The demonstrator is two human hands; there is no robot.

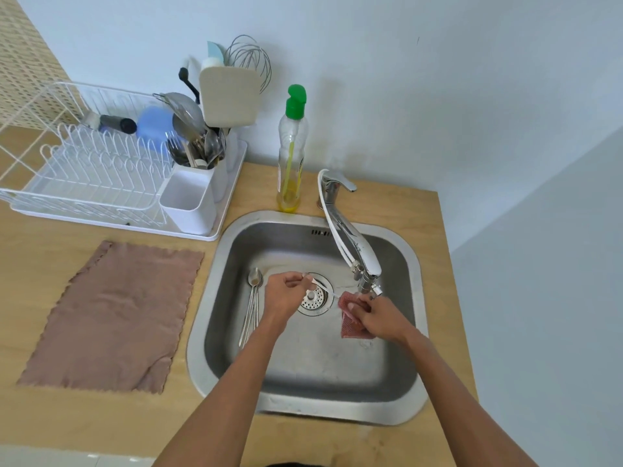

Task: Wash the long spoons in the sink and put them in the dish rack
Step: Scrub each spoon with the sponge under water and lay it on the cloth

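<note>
Head view: the step in hand looked to be the scrubbing of one spoon (332, 294); it lay across the drain (315, 299), low in the sink (209, 298); the left hand (285, 294) pinched its handle end with curled fingers; the right hand (381, 318) was closed round a red scrubber (350, 320) just under the tap (354, 251); the far end of the spoon ran into the scrubber and was hidden there, so which end was being cleaned I could not tell; whether water ran was also unclear. More spoons (253, 305) lay together on the sink floor, just left of the left hand, apparently unwashed. The rack (84, 170) stood well apart on the counter, up and to the left, with a white cup (188, 197) at its near corner and a fuller cutlery holder behind it.

By my judgement the task was early on, with several spoons left; the next move called for drawing the scrubber along the spoon, rinsing it under the tap, then carrying it left across the sink edge to the rack; a wet, thin handle might slip from so light a pinch.
</note>
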